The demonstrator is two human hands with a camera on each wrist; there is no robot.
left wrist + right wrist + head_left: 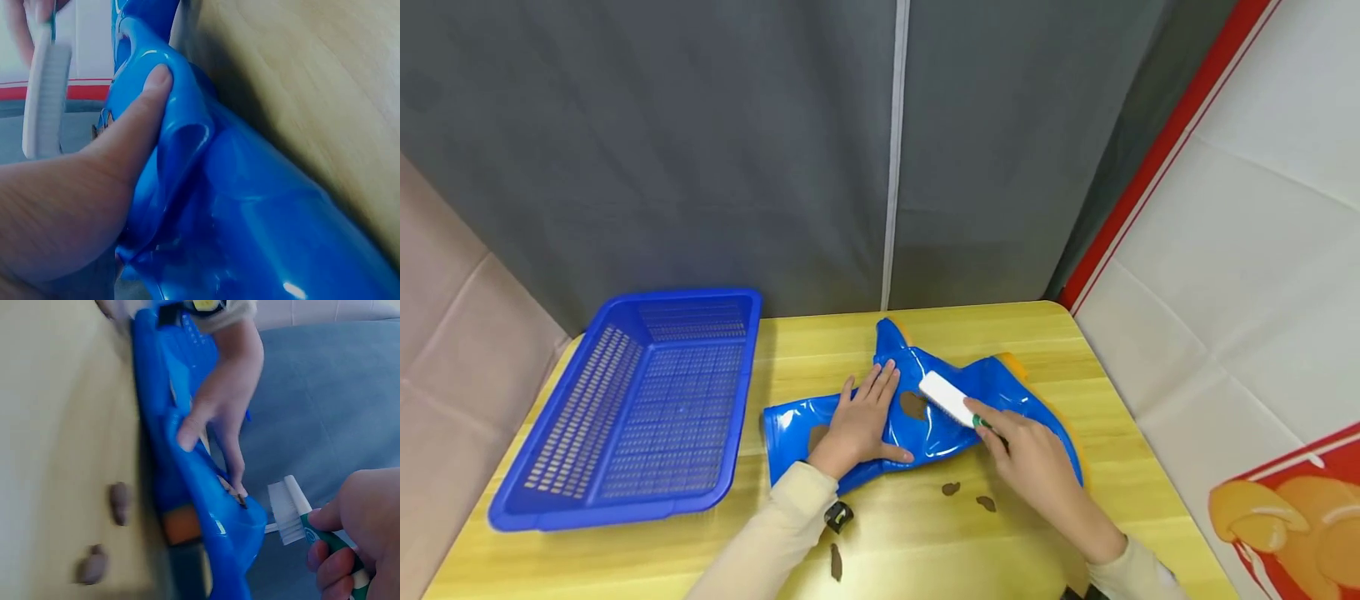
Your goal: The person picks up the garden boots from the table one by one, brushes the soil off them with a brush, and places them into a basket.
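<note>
A glossy blue rain boot (940,442) with an orange-yellow sole edge lies on its side on the table, a brown patch (913,406) on its surface. My left hand (859,425) presses flat on the boot, fingers spread, with a second brown patch (818,436) beside the wrist. In my right hand (1037,458) is a scrub brush (300,512) with white bristles and a green-and-white handle. Its white head (945,396) is over the boot, just right of the brown patch. The right wrist view shows the fingers curled round the handle.
A blue plastic basket (741,400) stands on the left of the wooden table (910,550). Small brown pieces (951,488) lie in front of the boot, and another brown piece (836,562) is near the left sleeve. A grey curtain (700,167) hangs behind.
</note>
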